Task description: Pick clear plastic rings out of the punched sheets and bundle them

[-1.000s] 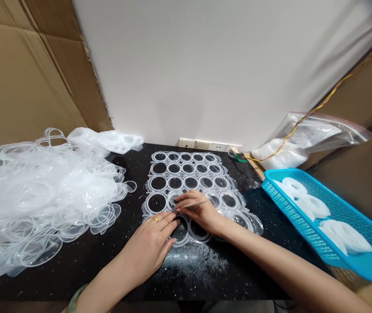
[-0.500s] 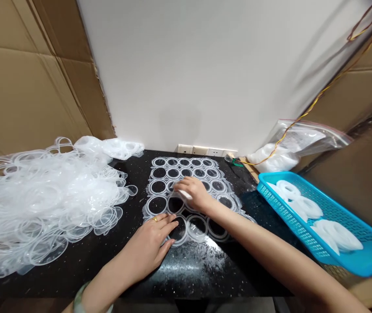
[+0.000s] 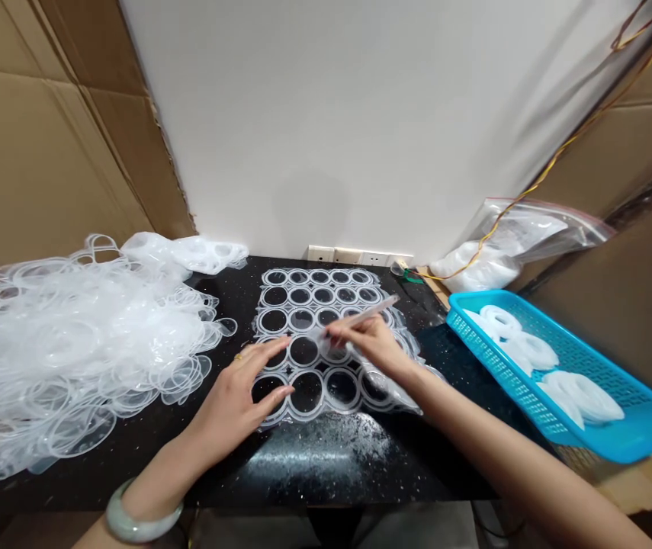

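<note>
A soft translucent sheet (image 3: 324, 390) with rows of ring outlines lies flat on the black speckled table. My left hand (image 3: 234, 393) rests at its near left side, thumb and fingers spread, nothing in the grasp. Over the middle right of the sheet, my right hand (image 3: 368, 343) is closed around a slim translucent stick (image 3: 376, 309), which points up to the right. Beneath the right fingertips is a blurred, clear patch; I cannot tell whether it is a loose piece. The sheet's near right corner is partly hidden by the right forearm.
A large heap of clear ring-cut scraps (image 3: 91, 335) covers the table's left. At right stands a blue basket (image 3: 646, 435) holding several white ring stacks (image 3: 592, 396). Behind it are a plastic bag (image 3: 531, 221) and twisted wires (image 3: 548, 177). White powder (image 3: 337, 450) lies near the front edge.
My right hand has shifted right, and the stick in it now tilts up to the right. My left hand has moved a little left, with its fingers spread wider.
</note>
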The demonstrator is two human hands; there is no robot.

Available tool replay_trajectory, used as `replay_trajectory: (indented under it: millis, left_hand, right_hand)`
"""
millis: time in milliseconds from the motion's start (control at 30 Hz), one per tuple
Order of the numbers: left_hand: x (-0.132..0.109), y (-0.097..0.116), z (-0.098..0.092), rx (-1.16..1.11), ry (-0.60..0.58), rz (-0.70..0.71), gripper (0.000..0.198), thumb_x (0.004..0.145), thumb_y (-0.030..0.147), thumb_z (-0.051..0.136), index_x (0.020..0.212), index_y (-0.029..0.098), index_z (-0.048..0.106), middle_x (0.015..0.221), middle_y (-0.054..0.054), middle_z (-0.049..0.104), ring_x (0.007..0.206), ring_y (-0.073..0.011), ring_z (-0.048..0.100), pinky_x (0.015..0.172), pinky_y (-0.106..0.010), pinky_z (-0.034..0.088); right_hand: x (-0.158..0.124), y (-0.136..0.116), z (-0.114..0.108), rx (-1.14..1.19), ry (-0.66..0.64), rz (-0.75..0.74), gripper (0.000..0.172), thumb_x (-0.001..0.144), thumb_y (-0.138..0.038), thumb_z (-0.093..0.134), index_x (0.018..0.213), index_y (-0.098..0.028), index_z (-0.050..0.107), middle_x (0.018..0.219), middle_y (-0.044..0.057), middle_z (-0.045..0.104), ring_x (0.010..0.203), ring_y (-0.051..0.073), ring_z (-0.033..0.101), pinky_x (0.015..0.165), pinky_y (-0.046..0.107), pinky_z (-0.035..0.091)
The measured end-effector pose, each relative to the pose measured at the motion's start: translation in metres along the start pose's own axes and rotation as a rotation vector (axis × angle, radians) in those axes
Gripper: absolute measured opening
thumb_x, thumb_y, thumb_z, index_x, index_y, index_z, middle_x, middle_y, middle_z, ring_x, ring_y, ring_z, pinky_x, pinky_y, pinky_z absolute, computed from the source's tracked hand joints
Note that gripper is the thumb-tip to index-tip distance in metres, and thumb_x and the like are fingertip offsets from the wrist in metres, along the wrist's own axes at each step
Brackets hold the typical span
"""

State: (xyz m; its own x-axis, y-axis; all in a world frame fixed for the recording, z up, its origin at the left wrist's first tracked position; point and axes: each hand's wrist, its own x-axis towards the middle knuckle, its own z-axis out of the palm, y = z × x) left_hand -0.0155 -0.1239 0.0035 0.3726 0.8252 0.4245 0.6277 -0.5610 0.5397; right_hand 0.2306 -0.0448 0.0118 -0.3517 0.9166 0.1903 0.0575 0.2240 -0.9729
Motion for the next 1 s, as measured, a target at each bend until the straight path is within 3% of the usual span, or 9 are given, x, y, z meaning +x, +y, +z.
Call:
replay_trajectory:
  millis: [67,133,233,333,467,567,700,867,1000]
  left_hand:
    - [0.005,0.005,-0.001,-0.093,-0.046,-0.043,0.055,0.083,0.031,0.070,0.135,0.024,0.053,0.128,-0.008,0.064,0.107,-0.0233,0.066,0.087,-0.037,0.057]
    - [0.006,0.008,-0.001,-0.192,-0.154,-0.079,0.028,0.085,0.027,0.066,0.112,0.022,0.069,0.101,-0.003,0.075,0.081,-0.0180,0.071,0.070,-0.027,0.059]
    - [0.002,0.004,-0.013,-0.200,-0.196,-0.080,0.017,0.087,0.021,0.059,0.080,0.021,0.074,0.076,0.000,0.075,0.067,-0.0151,0.070,0.063,-0.023,0.057]
    - [-0.003,-0.016,-0.049,-0.028,-0.009,-0.031,0.017,0.090,0.024,0.057,0.085,0.023,0.073,0.088,0.001,0.073,0.081,-0.0163,0.069,0.073,-0.029,0.058]
    - [-0.008,-0.063,-0.105,0.598,0.297,-0.037,0.019,0.092,0.031,0.053,0.096,0.024,0.070,0.099,0.004,0.066,0.098,-0.0195,0.061,0.096,-0.044,0.049]
    - [-0.016,-0.099,-0.125,0.730,0.050,0.134,0.037,0.094,0.041,0.041,0.078,0.021,0.067,0.079,0.004,0.064,0.074,-0.0143,0.062,0.078,-0.032,0.056]
    - [-0.036,-0.127,-0.135,0.711,-0.126,-0.013,0.029,0.091,0.042,0.046,0.101,0.023,0.065,0.099,0.006,0.068,0.085,-0.0170,0.069,0.073,-0.028,0.057]
    - [-0.032,-0.112,-0.149,0.797,0.008,-0.072,0.028,0.091,0.042,0.046,0.110,0.029,0.062,0.100,0.004,0.071,0.086,-0.0228,0.069,0.076,-0.036,0.056]
    - [0.011,-0.066,-0.113,0.693,0.096,0.122,0.017,0.090,0.031,0.050,0.096,0.022,0.063,0.094,-0.003,0.069,0.094,-0.0273,0.064,0.090,-0.049,0.048]
  right_hand:
    - [-0.027,-0.004,0.019,0.048,-0.172,0.047,0.031,0.080,-0.047,0.071,0.086,-0.017,0.076,0.084,0.007,0.075,0.076,0.018,0.068,0.071,0.030,0.056]
    - [-0.046,-0.009,0.031,0.059,-0.283,0.052,0.028,0.083,-0.045,0.069,0.090,-0.018,0.077,0.089,0.007,0.075,0.083,0.019,0.069,0.077,0.032,0.057]
    - [-0.060,-0.011,0.027,0.000,-0.300,-0.006,0.024,0.087,-0.039,0.065,0.096,-0.020,0.076,0.097,0.007,0.073,0.089,0.019,0.067,0.082,0.033,0.055]
    - [-0.063,-0.003,0.008,-0.098,-0.201,-0.056,0.020,0.088,-0.036,0.065,0.093,-0.020,0.076,0.095,0.007,0.069,0.087,0.018,0.064,0.079,0.032,0.053]
    - [-0.061,0.019,-0.010,-0.119,0.021,-0.049,0.020,0.088,-0.037,0.065,0.087,-0.020,0.076,0.082,0.005,0.063,0.076,0.016,0.059,0.067,0.028,0.049]
    - [-0.060,0.028,-0.013,-0.106,0.106,-0.045,0.021,0.087,-0.038,0.065,0.088,-0.021,0.077,0.075,0.004,0.060,0.071,0.016,0.056,0.061,0.027,0.046]
    - [-0.061,0.026,-0.010,-0.118,0.061,-0.052,0.020,0.089,-0.035,0.063,0.090,-0.021,0.077,0.076,0.004,0.064,0.071,0.016,0.057,0.064,0.028,0.046]
    - [-0.064,0.023,-0.008,-0.134,0.024,-0.014,0.023,0.090,-0.036,0.061,0.092,-0.019,0.076,0.081,0.006,0.065,0.075,0.017,0.059,0.068,0.028,0.047]
    - [-0.064,0.025,-0.006,-0.110,0.025,-0.002,0.022,0.090,-0.035,0.062,0.087,-0.016,0.073,0.082,0.006,0.065,0.078,0.017,0.059,0.071,0.028,0.046]
